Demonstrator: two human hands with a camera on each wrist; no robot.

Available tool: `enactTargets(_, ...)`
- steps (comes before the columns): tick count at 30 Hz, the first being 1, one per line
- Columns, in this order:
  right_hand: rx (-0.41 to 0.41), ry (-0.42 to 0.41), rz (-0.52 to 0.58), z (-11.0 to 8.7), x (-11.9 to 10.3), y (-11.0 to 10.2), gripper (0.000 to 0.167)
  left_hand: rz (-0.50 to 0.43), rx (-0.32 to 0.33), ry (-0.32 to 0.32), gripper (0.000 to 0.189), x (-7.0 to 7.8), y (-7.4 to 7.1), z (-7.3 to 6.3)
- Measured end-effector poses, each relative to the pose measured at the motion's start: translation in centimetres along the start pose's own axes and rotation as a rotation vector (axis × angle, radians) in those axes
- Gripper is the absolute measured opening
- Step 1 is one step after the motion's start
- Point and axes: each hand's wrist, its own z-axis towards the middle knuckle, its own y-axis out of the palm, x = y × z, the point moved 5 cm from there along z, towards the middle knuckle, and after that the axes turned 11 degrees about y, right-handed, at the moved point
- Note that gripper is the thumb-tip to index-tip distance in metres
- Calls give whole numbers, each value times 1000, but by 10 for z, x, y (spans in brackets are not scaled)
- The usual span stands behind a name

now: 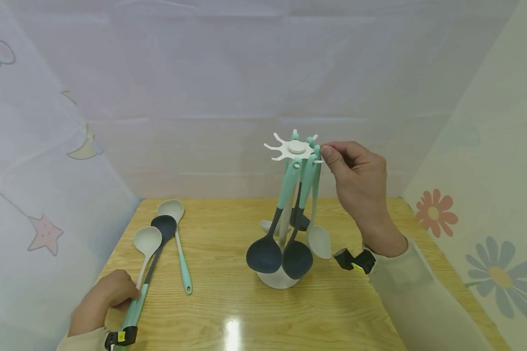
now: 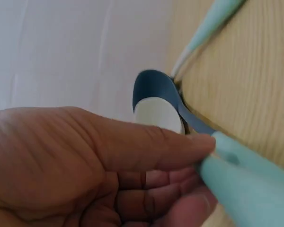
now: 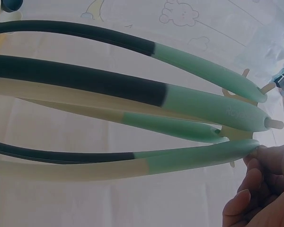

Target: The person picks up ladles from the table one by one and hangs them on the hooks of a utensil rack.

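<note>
A white rotating-style utensil rack [image 1: 278,280] stands on the table with a hooked top. My right hand [image 1: 357,178] is at that top, thumb and forefinger pinching the mint handle end of a white spoon [image 1: 319,242] that hangs there. In the right wrist view, the fingertips meet the tip of this handle [image 3: 203,157]. Low at the left, my left hand [image 1: 110,295] pinches the mint handle [image 2: 246,189] of a white ladle [image 1: 147,241] between thumb and fingers. A dark blue ladle [image 1: 164,227] lies right alongside it, its bowl behind the white one in the left wrist view.
Two dark ladles [image 1: 263,255] hang at the rack's front, with more utensils behind them. Another white ladle [image 1: 171,208] with a mint handle lies on the wooden table [image 1: 219,243], right of the left hand's pair. Printed cloth walls [image 1: 263,87] enclose the table.
</note>
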Motion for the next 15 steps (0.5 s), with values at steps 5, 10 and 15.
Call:
enactTargets(5, 0, -2, -11, 0, -1, 0, 20, -187, 5, 34, 33, 21, -1, -1)
enactTargets(10, -2, 3, -15, 0, -1, 0, 20, -316, 22, 79, 31, 41, 0, 0)
enactTargets(15, -5, 6, -17, 0, -1, -1, 21, -450, 15, 136, 16, 59, 3, 4)
